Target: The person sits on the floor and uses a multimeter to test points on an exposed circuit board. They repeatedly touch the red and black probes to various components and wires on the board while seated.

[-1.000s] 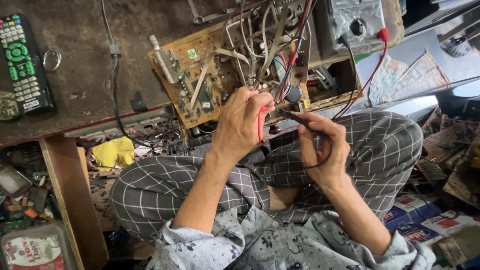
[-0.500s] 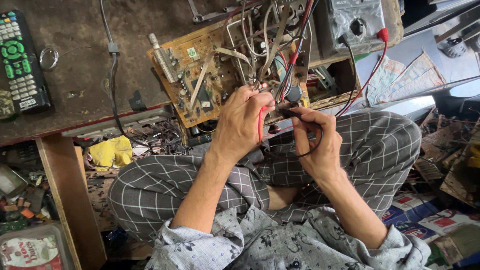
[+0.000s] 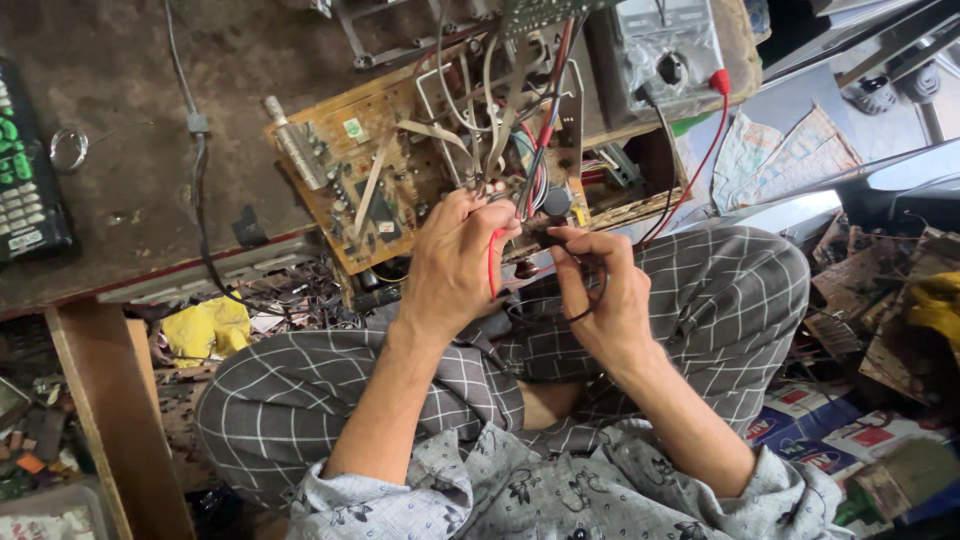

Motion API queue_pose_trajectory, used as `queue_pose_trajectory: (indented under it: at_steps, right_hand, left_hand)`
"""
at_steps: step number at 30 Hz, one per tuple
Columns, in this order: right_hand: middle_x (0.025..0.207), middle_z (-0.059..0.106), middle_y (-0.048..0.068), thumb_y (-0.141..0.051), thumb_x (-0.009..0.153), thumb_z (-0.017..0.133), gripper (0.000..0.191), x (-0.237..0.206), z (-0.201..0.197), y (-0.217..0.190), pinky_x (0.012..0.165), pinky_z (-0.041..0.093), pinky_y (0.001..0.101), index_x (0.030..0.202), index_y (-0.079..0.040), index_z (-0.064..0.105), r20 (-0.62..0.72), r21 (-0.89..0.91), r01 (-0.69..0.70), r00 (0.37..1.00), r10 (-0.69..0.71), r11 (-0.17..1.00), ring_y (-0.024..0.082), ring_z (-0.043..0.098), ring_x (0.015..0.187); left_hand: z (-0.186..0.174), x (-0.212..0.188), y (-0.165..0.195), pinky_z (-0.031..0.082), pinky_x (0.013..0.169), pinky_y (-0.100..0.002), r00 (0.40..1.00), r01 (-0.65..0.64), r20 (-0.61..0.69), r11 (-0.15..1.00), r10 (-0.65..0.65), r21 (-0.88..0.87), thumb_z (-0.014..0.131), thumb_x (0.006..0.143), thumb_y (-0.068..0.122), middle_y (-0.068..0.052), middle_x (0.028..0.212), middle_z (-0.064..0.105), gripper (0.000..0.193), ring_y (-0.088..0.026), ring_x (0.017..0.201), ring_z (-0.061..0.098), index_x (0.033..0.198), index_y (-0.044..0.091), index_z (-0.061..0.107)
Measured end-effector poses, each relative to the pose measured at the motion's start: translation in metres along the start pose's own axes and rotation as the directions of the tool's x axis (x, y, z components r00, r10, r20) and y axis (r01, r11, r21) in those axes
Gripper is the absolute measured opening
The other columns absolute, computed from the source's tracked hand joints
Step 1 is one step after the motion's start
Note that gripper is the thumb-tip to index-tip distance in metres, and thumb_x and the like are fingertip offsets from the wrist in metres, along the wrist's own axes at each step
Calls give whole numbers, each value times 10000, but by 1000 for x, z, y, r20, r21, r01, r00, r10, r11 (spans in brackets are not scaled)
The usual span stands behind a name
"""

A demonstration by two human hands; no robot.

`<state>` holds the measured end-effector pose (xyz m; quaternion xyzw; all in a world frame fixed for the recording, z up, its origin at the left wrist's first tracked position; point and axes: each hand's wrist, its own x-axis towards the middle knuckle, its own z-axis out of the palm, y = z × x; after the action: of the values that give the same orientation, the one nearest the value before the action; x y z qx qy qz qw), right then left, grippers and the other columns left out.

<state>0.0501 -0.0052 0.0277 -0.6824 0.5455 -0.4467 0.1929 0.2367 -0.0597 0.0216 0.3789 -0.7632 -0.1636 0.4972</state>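
Brown circuit board [image 3: 400,180], tangled with wires, lies just beyond both hands. Left hand [image 3: 455,265] pinches a red test probe [image 3: 492,265]; right hand [image 3: 605,300] closes on a black probe [image 3: 535,232]. Grey multimeter [image 3: 665,50] sits farther off. Probing appears underway, not finished.

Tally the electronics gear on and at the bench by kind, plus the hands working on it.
Circuit board: 1
Multimeter: 1
Probes, red and black: 2
Remote control: 1
Hands, left and right: 2
Total: 7
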Motion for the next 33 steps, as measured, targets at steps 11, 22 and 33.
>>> queue_pose_trajectory:
  at_steps: [11, 22, 33]
  right_hand:
    - [1223, 713, 184, -2, 1033, 661, 234, -12, 6, 10, 726, 576, 268, 1158, -28, 464, -6, -2, -38, 999, 37, 999, 170, 739, 925]
    - [1317, 564, 251, 79, 1091, 494, 278, -27, 24, 25, 946, 630, 356, 1215, -31, 271, -84, 237, 36, 996, -16, 971, 301, 727, 1128]
    - [1343, 493, 246, 107, 1089, 470, 306, -29, 26, 37, 1033, 622, 418, 1202, -59, 240, -93, 380, 36, 996, 0, 924, 343, 691, 1174]
  left_hand:
    - [3, -3, 1, 528, 830, -450, 1000, -9, -30, 999, 10, 33, 779, 915, 19, -116, 1061, 633, 367, -337, 972, 642, 1177, 88, 530]
    - [2, -8, 4, 510, 886, -447, 999, -19, -40, 999, 21, 30, 750, 953, 39, -85, 1098, 661, 323, -328, 1050, 630, 1179, 75, 523]
    - [9, -40, 26, 527, 925, -471, 975, -197, -77, 970, 209, 142, 760, 958, 41, -157, 1218, 692, 337, -313, 1075, 661, 1181, 48, 507]
